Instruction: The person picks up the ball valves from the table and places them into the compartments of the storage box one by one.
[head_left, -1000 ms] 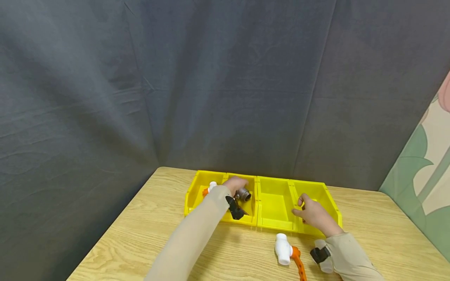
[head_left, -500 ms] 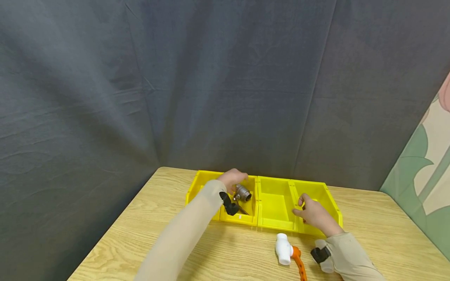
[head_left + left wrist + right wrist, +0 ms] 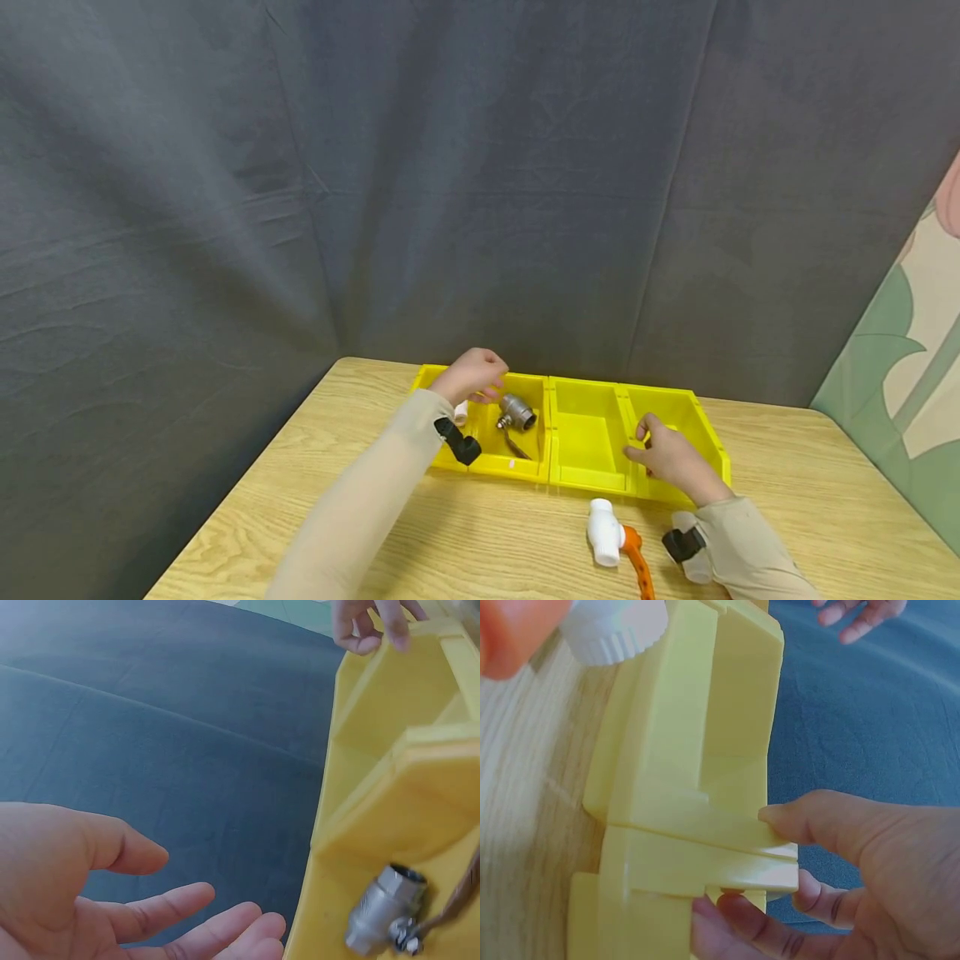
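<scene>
My left hand (image 3: 474, 375) hovers over the left part of the yellow bin row, fingers loosely spread and nothing held. Beside it, a metal ball valve (image 3: 517, 412) with a lever handle lies in the second bin from the left. In the left wrist view the valve (image 3: 386, 911) sits apart from the fingers (image 3: 187, 900). My right hand (image 3: 670, 457) pinches the wall between the two right-hand yellow bins (image 3: 588, 446). The right wrist view shows its thumb (image 3: 817, 817) on one side of that wall (image 3: 697, 859) and curled fingers on the other.
A white plastic ball valve (image 3: 604, 533) with an orange handle (image 3: 637, 562) lies on the wooden table (image 3: 480, 533) before the bins. Part of a white piece (image 3: 461, 412) shows in the leftmost bin under my left wrist. Behind the table hangs a dark curtain (image 3: 487, 208).
My left hand has drawn back left and slightly up from the metal valve, uncovering its handle. The valve stays in its bin. My right hand has kept its place.
</scene>
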### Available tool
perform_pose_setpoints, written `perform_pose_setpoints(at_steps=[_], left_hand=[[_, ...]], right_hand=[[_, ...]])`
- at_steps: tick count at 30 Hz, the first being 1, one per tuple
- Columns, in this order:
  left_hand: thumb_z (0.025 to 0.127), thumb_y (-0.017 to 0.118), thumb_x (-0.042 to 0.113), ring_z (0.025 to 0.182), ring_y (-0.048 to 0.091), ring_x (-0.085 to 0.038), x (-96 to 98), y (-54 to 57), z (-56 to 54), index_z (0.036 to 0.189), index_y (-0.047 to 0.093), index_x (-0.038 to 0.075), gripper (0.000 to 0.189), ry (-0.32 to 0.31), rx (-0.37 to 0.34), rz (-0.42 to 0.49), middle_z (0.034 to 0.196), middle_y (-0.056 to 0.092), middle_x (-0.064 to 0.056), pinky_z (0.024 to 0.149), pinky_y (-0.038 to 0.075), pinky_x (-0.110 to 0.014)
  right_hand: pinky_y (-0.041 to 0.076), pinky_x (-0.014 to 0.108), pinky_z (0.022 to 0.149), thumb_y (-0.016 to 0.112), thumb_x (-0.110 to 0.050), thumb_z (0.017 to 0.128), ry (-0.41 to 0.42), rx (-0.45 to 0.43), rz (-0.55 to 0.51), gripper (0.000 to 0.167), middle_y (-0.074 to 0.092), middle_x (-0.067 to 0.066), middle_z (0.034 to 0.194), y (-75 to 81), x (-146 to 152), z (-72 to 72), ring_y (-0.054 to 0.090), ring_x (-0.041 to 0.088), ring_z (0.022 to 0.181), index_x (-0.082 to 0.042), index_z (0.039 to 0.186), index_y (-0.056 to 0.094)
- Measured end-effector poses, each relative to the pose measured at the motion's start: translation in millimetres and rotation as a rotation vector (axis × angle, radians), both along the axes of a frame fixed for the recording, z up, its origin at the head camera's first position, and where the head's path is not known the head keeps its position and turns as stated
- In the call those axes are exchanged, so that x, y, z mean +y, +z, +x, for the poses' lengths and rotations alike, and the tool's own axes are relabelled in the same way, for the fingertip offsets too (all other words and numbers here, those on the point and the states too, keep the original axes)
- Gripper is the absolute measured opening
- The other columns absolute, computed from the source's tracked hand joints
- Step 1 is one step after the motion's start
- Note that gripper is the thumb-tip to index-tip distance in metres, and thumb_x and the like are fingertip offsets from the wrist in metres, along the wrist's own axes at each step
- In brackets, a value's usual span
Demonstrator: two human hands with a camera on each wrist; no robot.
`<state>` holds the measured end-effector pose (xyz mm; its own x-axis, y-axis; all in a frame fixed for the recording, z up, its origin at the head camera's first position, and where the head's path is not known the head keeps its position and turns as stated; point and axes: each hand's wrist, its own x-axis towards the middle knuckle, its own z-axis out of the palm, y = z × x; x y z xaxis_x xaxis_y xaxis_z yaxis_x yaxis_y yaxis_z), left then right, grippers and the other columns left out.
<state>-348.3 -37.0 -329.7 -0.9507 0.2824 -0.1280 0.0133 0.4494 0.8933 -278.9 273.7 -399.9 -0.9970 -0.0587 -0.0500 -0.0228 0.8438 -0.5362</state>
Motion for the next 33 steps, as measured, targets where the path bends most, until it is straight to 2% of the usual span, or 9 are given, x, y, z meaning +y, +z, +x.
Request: perform_pose_setpoints(at_steps=[6,10,13,16,19,23,30,33], left_hand=[[0.098,0.051,0.021,0.092,0.066,-0.033,-21.7,-7.1,6.9,0.119,0.059,0.002,0.03,0.02,0.068,-0.08,0.106,0.064,-0.017,0.078,0.056,-0.039],[0.098,0.052,0.023,0.09,0.065,-0.03,-36.0,-16.4,8.0,0.122,0.057,0.001,0.033,0.048,0.074,-0.133,0.101,0.062,-0.014,0.079,0.056,-0.039],[0.099,0.051,0.023,0.086,0.064,-0.028,-43.3,-23.6,10.2,0.119,0.057,0.001,0.03,0.052,0.066,-0.177,0.099,0.062,-0.013,0.074,0.055,-0.034],[0.098,0.051,0.019,0.077,0.062,-0.024,-47.9,-31.9,12.7,0.111,0.059,0.002,0.024,0.028,0.071,-0.214,0.095,0.065,-0.015,0.064,0.052,-0.028],[0.095,0.054,0.016,0.071,0.06,-0.023,-50.3,-39.1,16.6,0.102,0.06,0.002,0.017,0.004,0.077,-0.249,0.088,0.065,-0.015,0.061,0.052,-0.029],[0.092,0.06,0.016,0.072,0.061,-0.027,-50.0,-44.8,21.3,0.098,0.06,0.006,0.013,-0.015,0.08,-0.288,0.083,0.061,-0.008,0.063,0.054,-0.035],[0.089,0.068,0.02,0.067,0.057,-0.022,-44.3,-46.3,25.0,0.098,0.058,0.009,0.017,-0.035,0.066,-0.305,0.088,0.059,-0.006,0.062,0.053,-0.032],[0.088,0.069,0.018,0.06,0.052,-0.019,-41.5,-47.5,25.2,0.097,0.056,0.009,0.018,-0.034,0.065,-0.313,0.084,0.056,-0.006,0.059,0.051,-0.031]], right_hand=[[0.037,0.029,0.056,0.067,-0.019,0.091,-0.008,0.0,0.005,0.034,0.047,0.006,0.068,-0.8,-2,0.3,0.048,0.018,0.059,-0.002,0.101,0.04],[0.037,0.029,0.055,0.067,-0.019,0.09,-0.007,0.001,0.001,0.034,0.047,0.006,0.068,-1.5,-2,0.3,0.047,0.018,0.058,-0.003,0.101,0.04],[0.037,0.029,0.055,0.067,-0.019,0.09,-0.005,0.0,0.001,0.034,0.047,0.006,0.068,-1.0,-2,0.3,0.047,0.018,0.058,-0.003,0.1,0.04],[0.037,0.029,0.055,0.068,-0.02,0.09,-0.006,0.002,0.003,0.034,0.047,0.006,0.068,-0.2,-2,0.5,0.047,0.018,0.058,-0.003,0.101,0.039],[0.037,0.029,0.055,0.067,-0.019,0.091,-0.007,0.004,0.004,0.034,0.047,0.006,0.068,-0.3,-2,0.3,0.047,0.018,0.059,-0.003,0.101,0.04],[0.037,0.029,0.055,0.067,-0.019,0.091,-0.01,-0.001,0.004,0.034,0.046,0.006,0.068,-1.1,-2,-0.4,0.047,0.018,0.058,-0.003,0.101,0.04],[0.037,0.029,0.055,0.067,-0.019,0.091,-0.017,-0.016,-0.003,0.034,0.046,0.006,0.068,-0.3,-2,-0.8,0.047,0.019,0.058,-0.003,0.101,0.039],[0.037,0.029,0.055,0.067,-0.019,0.091,-0.015,-0.015,-0.005,0.034,0.046,0.006,0.068,-0.5,-2,-0.5,0.047,0.019,0.058,-0.003,0.101,0.039]])
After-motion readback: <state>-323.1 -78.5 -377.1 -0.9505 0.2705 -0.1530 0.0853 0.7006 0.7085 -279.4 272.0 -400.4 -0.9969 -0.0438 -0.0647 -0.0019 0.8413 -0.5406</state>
